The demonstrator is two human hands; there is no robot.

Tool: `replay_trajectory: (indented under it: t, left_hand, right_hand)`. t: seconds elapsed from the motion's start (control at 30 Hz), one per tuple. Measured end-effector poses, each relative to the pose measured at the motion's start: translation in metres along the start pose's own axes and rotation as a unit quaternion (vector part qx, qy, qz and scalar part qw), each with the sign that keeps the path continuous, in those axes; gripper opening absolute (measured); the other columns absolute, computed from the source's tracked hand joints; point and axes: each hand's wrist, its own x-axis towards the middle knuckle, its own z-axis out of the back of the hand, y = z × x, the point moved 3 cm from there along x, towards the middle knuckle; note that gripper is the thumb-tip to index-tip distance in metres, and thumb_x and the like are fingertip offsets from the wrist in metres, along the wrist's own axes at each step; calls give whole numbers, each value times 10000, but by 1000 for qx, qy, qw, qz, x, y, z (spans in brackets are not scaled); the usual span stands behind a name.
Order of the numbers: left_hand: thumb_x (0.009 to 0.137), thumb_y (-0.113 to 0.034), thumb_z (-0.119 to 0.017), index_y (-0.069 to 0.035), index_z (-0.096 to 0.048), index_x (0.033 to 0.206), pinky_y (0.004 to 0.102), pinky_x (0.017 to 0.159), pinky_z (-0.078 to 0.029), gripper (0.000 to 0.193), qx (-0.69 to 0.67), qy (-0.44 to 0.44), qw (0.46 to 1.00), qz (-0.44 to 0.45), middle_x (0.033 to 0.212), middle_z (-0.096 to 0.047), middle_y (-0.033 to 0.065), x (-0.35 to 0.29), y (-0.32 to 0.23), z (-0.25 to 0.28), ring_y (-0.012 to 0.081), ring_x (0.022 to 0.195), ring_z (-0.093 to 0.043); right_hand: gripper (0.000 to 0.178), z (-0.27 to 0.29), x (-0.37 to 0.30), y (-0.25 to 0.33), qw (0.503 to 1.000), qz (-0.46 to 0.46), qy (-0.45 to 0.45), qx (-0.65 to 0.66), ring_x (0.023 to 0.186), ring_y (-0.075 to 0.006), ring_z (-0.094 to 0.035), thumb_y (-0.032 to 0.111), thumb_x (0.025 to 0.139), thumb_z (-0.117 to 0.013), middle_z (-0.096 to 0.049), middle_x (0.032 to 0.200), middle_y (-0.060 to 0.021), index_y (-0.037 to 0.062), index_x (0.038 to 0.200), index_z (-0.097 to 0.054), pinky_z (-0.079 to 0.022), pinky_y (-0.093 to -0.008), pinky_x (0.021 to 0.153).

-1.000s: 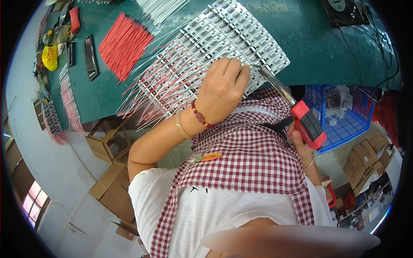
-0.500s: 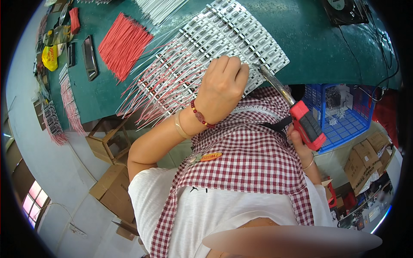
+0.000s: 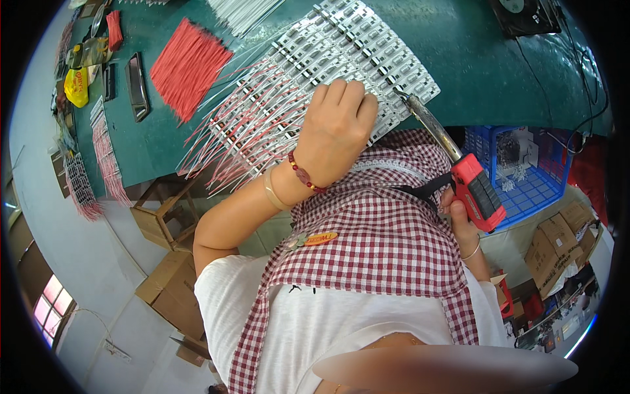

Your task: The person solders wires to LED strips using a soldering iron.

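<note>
A panel of silvery metal parts in rows lies tilted on the green table, with many white and red wires attached along its left portion. Over the panel's lower middle rests my left hand, its fingers curled together; the fingertips and whatever they pinch are hidden beneath. My right hand is wrapped around the red and black handle of a soldering iron. The iron's metal shaft slants up and left, and its bent tip sits at the panel's right part, right of my left hand.
Red wires and white wires lie in bundles on the green table. A phone is farther left. A blue plastic basket stands below the table's right edge. Cardboard boxes sit on the floor.
The soldering iron and my right hand have shifted to the right, the tip moving away from my left fingers. My left hand has edged slightly left.
</note>
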Motion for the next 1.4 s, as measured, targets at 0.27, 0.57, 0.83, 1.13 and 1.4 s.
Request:
replay_trajectory:
  t: [0.27, 0.57, 0.83, 1.13, 1.4]
  left_hand:
    - [703, -11, -612, -15, -651, 931, 339, 638, -416, 231, -37, -40, 998, -23, 761, -487, 64, -5, -9, -1, 227, 706, -506]
    - [681, 38, -609, -8, -656, 924, 341, 648, -428, 252, -46, -23, 999, -9, 758, -482, 71, -7, -7, -8, 229, 711, -508]
    - [720, -59, -574, -5, -587, 838, 342, 650, -410, 130, -40, -17, 999, -18, 785, -447, 92, -6, -6, -10, 235, 747, -484]
    - [722, -55, -567, -12, -579, 814, 343, 668, -410, 102, -33, -14, 999, -12, 788, -451, 91, -5, -6, -13, 236, 760, -486]
    - [719, -58, -567, -19, -574, 792, 343, 670, -413, 84, -28, -10, 1000, -8, 787, -453, 88, -5, -7, -13, 234, 759, -485]
  right_hand:
    - [216, 11, -13, -20, 996, 2, 18, -84, 689, -203, -617, 188, 842, -691, -643, 787, -105, -11, 917, -656, -491, -305, 638]
    - [236, 8, -12, -21, 996, -5, -1, -87, 725, -240, -632, 171, 806, -697, -639, 834, -118, -24, 936, -666, -492, -319, 653]
    - [211, 13, -18, -25, 997, -5, -3, -82, 703, -242, -626, 176, 810, -687, -645, 815, -115, -2, 921, -673, -490, -327, 642]
    - [239, 3, -7, -14, 995, -1, 1, -102, 707, -243, -628, 212, 821, -692, -647, 823, -113, -6, 917, -671, -491, -331, 640]
    - [246, 12, -16, -27, 997, -9, -1, -77, 724, -236, -630, 208, 818, -700, -645, 835, -111, -12, 925, -670, -495, -330, 665]
